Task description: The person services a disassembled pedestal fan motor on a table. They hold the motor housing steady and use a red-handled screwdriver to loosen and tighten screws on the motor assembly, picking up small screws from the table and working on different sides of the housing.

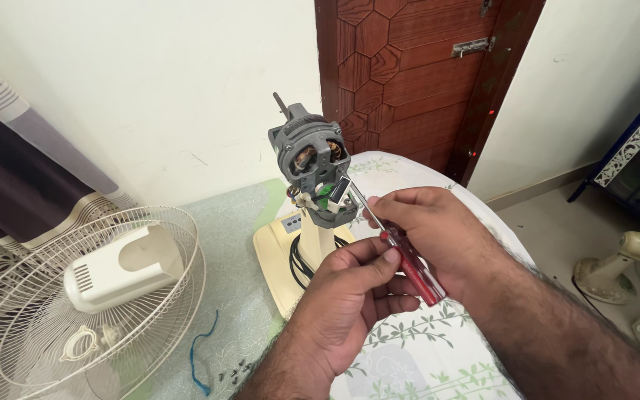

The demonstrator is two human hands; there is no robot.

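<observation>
Right hand [427, 222] closed around one screwdriver [401, 248], thumb and fingers pinching the shaft where it meets the red see-through handle; the handle runs down and out toward the wrist. Metal tip reaches up-left to the lower back of the motor [312, 159], beside a small green part and white plastic fittings.

Left hand [353, 289] sits just below and left of the right one, fingers curled in, thumb pressed on the top of the red handle. Loosely closed; whether it grips anything besides the handle, cannot tell.

One motor: grey metal housing, bare, copper windings visible through two openings, a thin shaft poking up-left from the top. It stands upright on a cream neck [314, 241], which rises from a cream square base [279, 259]. A black cord is coiled round the foot of the neck. Base rests on the table [424, 348], which carries a white cloth with green leaf print.

Left of the base: one wire fan guard [53, 311], lying flat, cream. Inside it one white plastic motor cover [124, 267] with vent slots, and one small cream ring-shaped piece. Near the guard's edge, one blue bit of wire [200, 355] and a small scatter of dark screws [235, 370]; count unclear.

Behind: white wall, one brown wooden door [409, 67] with hexagon pattern. Far right on the floor, a second cream fan stand [620, 263].
</observation>
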